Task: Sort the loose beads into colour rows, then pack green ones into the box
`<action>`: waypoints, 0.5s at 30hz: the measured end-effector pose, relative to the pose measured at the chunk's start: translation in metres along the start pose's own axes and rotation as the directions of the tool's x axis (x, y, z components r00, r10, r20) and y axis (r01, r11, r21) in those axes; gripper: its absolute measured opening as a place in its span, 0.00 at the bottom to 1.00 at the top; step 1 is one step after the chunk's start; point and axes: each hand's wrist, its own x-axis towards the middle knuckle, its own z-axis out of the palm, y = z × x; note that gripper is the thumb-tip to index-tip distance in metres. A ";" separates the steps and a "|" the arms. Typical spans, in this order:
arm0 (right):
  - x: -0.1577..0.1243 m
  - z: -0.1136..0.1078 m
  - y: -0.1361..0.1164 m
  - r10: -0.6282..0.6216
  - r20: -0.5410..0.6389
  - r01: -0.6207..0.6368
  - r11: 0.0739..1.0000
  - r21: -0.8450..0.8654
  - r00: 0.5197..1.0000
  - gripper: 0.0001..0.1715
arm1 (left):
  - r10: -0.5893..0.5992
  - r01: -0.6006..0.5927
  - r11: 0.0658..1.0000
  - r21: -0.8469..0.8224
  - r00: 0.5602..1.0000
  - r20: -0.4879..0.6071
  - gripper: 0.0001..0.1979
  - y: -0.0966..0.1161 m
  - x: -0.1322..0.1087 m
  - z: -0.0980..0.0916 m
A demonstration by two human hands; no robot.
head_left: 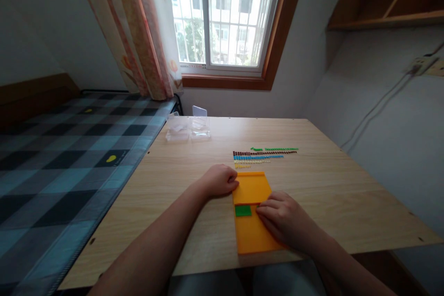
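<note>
An orange board (pixel 251 187) with a raised ridge across its middle lies on the wooden table near its front edge. On it, just below the ridge, sits a flat green piece (pixel 243 211). My left hand (pixel 222 180) is closed at the board's upper left edge; what its fingers hold, if anything, is hidden. My right hand (pixel 282 215) rests over the board's right side, fingers pressed together beside the ridge, to the right of the green piece. Anything under those fingertips is too small to make out.
Rows of small brown pieces (pixel 256 153), blue pieces (pixel 255 157), green pieces (pixel 280 149) and yellow pieces (pixel 241 167) lie beyond the board. Clear plastic boxes (pixel 200 128) stand at the back left of the table (pixel 329 194). A checkered bed (pixel 69 162) adjoins its left side.
</note>
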 end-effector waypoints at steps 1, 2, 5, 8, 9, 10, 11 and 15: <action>-0.001 0.000 0.000 0.007 -0.012 -0.007 1.000 0.000 1.000 0.12 | -0.001 0.001 1.000 -0.001 1.000 0.000 0.11 0.000 0.000 0.000; -0.002 0.000 0.000 0.012 -0.021 -0.012 1.000 -0.001 1.000 0.12 | -0.002 0.002 1.000 0.000 1.000 0.001 0.11 0.000 0.000 0.000; -0.004 -0.001 0.000 0.020 -0.018 -0.020 1.000 -0.014 1.000 0.11 | -0.004 0.004 1.000 0.006 1.000 0.006 0.11 0.001 0.000 -0.001; -0.004 -0.002 0.000 0.037 -0.002 -0.037 0.999 -0.034 0.999 0.11 | -0.012 0.012 1.000 0.009 1.000 0.021 0.11 0.002 0.000 -0.002; -0.004 -0.002 0.000 0.043 0.003 -0.043 0.998 -0.038 0.999 0.11 | -0.015 0.015 1.000 0.008 1.000 0.025 0.11 0.002 0.000 -0.002; -0.004 -0.002 0.000 0.049 0.008 -0.049 0.998 -0.040 0.999 0.11 | -0.017 0.017 1.000 0.006 1.000 0.026 0.11 0.002 0.000 -0.002; -0.003 -0.002 0.000 0.054 0.014 -0.054 0.998 -0.041 0.998 0.11 | -0.017 0.017 1.000 0.006 1.000 0.025 0.11 0.002 0.000 -0.002; 0.000 0.000 -0.002 0.066 0.031 -0.065 0.997 -0.039 0.997 0.11 | -0.010 0.010 1.000 0.010 1.000 0.015 0.11 0.002 0.000 -0.002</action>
